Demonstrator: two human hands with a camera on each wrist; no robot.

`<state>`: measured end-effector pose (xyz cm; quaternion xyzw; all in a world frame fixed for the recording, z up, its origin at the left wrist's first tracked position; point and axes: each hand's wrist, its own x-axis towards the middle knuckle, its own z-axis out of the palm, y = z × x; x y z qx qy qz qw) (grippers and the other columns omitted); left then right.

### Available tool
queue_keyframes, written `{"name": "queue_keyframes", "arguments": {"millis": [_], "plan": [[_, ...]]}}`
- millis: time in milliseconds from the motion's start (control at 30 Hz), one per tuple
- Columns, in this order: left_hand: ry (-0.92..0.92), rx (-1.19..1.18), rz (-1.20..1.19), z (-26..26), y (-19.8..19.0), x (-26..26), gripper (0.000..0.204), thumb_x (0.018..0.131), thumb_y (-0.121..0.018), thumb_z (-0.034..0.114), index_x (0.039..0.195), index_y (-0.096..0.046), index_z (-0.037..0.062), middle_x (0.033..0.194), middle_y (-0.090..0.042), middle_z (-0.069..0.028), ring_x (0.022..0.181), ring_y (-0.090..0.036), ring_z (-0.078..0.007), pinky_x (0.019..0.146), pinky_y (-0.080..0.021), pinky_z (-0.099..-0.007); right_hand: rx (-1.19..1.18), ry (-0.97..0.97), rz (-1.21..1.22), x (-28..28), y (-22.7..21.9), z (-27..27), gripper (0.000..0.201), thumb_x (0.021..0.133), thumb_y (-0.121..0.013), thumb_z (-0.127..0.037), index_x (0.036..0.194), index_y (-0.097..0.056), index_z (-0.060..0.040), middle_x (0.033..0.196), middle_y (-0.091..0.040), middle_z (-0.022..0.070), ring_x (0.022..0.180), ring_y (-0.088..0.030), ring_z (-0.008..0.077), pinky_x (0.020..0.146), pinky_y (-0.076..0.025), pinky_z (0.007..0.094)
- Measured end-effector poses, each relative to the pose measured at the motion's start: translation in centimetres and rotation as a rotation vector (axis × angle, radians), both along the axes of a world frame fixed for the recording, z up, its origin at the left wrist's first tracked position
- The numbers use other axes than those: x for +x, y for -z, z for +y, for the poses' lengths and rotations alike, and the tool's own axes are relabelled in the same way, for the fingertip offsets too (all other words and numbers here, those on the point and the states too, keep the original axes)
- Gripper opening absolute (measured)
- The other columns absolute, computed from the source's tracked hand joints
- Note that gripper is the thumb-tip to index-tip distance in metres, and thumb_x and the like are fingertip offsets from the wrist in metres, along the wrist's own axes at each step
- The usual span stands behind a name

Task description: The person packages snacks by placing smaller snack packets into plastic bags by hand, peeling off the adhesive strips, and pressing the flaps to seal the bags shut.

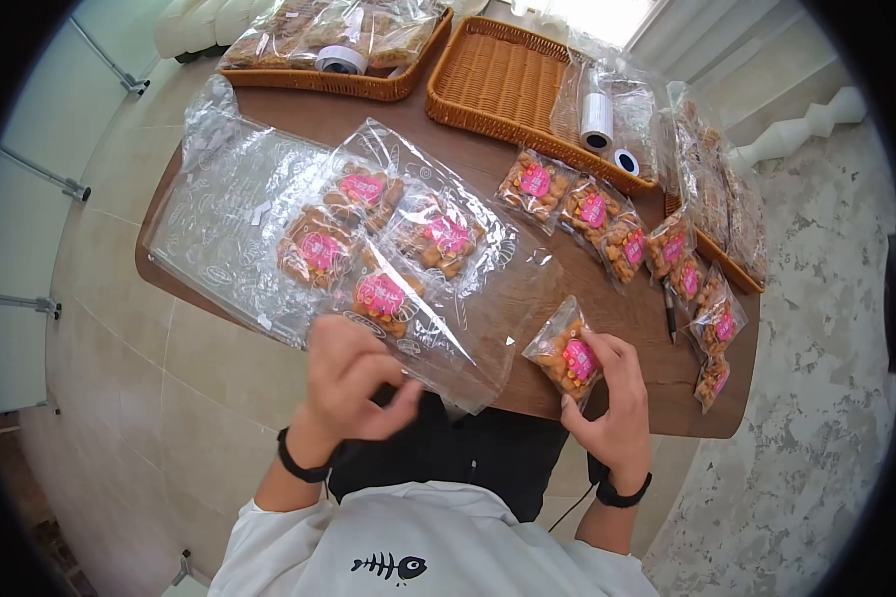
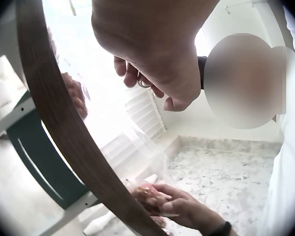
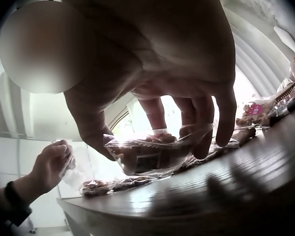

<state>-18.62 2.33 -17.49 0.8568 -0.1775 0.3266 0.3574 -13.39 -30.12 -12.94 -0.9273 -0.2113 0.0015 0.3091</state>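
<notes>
My right hand (image 1: pixel 617 403) holds a small clear snack packet (image 1: pixel 558 358) with brown pieces and a pink label, near the table's front edge. The thumb is at one side and the fingers at the other, as the right wrist view shows of the packet (image 3: pixel 150 152). My left hand (image 1: pixel 353 383) has curled fingers and pinches the near edge of a large clear printed bag (image 1: pixel 488 348). Thin plastic shows beside that hand (image 3: pixel 51 164) in the right wrist view. Several similar packets (image 1: pixel 378 294) with pink labels lie under or inside the large bag.
More labelled packets (image 1: pixel 592 209) form a line along the right side of the brown table (image 1: pixel 617 308), near a black pen (image 1: pixel 670 313). Wicker trays (image 1: pixel 493 75) stand at the back, with white rolls (image 1: pixel 596 114) and bagged goods. Flat clear bags (image 1: pixel 219 224) lie at the left.
</notes>
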Motion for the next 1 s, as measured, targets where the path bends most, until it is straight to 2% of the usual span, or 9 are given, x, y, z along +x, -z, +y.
{"name": "queue_keyframes", "arguments": {"millis": [67,100,167,300,367,400,600,767,1000], "plan": [[0.165,0.005,-0.008,-4.4,-0.1,-0.8,0.032,0.074,-0.090,0.030,0.076,-0.060,0.0178,0.084,-0.053,-0.0008,0.079,-0.057,-0.0212,0.079,-0.043,-0.0394,0.023,-0.066,0.018,0.0,0.2,0.4,0.073,0.069,-0.078,-0.008,0.141,-0.061,-0.0059,0.129,-0.061,0.0179,0.116,-0.063,0.0377,0.100,-0.053,0.0449],[0.176,0.039,-0.034,-6.5,0.6,-1.6,0.028,0.081,-0.086,0.029,0.078,-0.060,0.0187,0.085,-0.053,0.0006,0.081,-0.057,-0.0182,0.080,-0.044,-0.0366,0.024,-0.069,0.021,0.0,0.3,0.8,0.073,0.069,-0.078,-0.008,0.141,-0.061,-0.0059,0.129,-0.061,0.0179,0.116,-0.063,0.0377,0.100,-0.053,0.0449],[0.121,0.112,-0.147,-9.2,1.9,-1.8,0.035,0.074,-0.092,0.027,0.081,-0.059,0.0217,0.086,-0.049,0.0025,0.082,-0.053,-0.0190,0.079,-0.043,-0.0362,0.036,-0.057,0.027,-0.1,0.3,1.3,0.072,0.070,-0.080,-0.009,0.140,-0.061,-0.0063,0.129,-0.061,0.0173,0.115,-0.064,0.0371,0.099,-0.054,0.0445],[0.029,0.131,-0.121,-9.4,2.1,-1.6,0.028,0.077,-0.088,0.015,0.087,-0.062,0.0203,0.086,-0.049,0.0033,0.079,-0.052,-0.0182,0.076,-0.041,-0.0344,0.044,-0.048,0.037,0.0,0.7,1.3,0.071,0.070,-0.081,-0.010,0.139,-0.062,-0.0068,0.129,-0.062,0.0169,0.115,-0.064,0.0367,0.099,-0.054,0.0444],[-0.074,0.156,-0.089,-9.0,2.4,-1.7,0.021,0.083,-0.079,0.011,0.099,-0.068,0.0192,0.086,-0.052,0.0036,0.077,-0.055,-0.0156,0.076,-0.042,-0.0334,0.037,-0.068,0.010,-0.1,0.8,1.3,0.071,0.070,-0.081,-0.010,0.139,-0.062,-0.0070,0.128,-0.062,0.0166,0.114,-0.064,0.0368,0.099,-0.054,0.0447],[-0.072,0.134,-0.081,-8.9,2.4,-1.7,0.025,0.080,-0.078,0.008,0.100,-0.069,0.0188,0.087,-0.054,0.0033,0.076,-0.055,-0.0152,0.075,-0.041,-0.0344,0.040,-0.068,0.013,-0.1,0.9,1.3,0.071,0.070,-0.081,-0.010,0.139,-0.062,-0.0070,0.128,-0.062,0.0166,0.114,-0.064,0.0368,0.099,-0.054,0.0447],[-0.120,0.058,-0.007,-9.3,1.5,-1.4,0.036,0.072,-0.079,0.003,0.101,-0.064,0.0158,0.090,-0.058,0.0009,0.076,-0.056,-0.0199,0.074,-0.038,-0.0371,0.032,-0.071,0.019,-0.4,0.7,0.5,0.073,0.068,-0.078,-0.007,0.140,-0.062,-0.0061,0.130,-0.063,0.0185,0.116,-0.065,0.0378,0.101,-0.053,0.0440],[-0.207,0.032,0.000,-9.7,1.3,-1.7,0.039,0.072,-0.080,0.004,0.105,-0.063,0.0142,0.091,-0.060,0.0002,0.078,-0.056,-0.0212,0.077,-0.037,-0.0383,0.096,-0.146,0.155,-0.6,0.1,-0.2,0.071,0.067,-0.080,-0.011,0.136,-0.065,-0.0067,0.127,-0.064,0.0157,0.113,-0.065,0.0366,0.098,-0.055,0.0435],[-0.210,-0.016,-0.019,-9.3,0.6,-1.6,0.037,0.076,-0.081,0.005,0.106,-0.061,0.0133,0.088,-0.061,0.0009,0.076,-0.056,-0.0204,0.077,-0.037,-0.0379,0.160,-0.216,0.116,0.0,0.3,2.1,0.070,0.072,-0.080,-0.012,0.140,-0.063,-0.0060,0.132,-0.063,0.0175,0.117,-0.064,0.0375,0.099,-0.054,0.0437]]}}
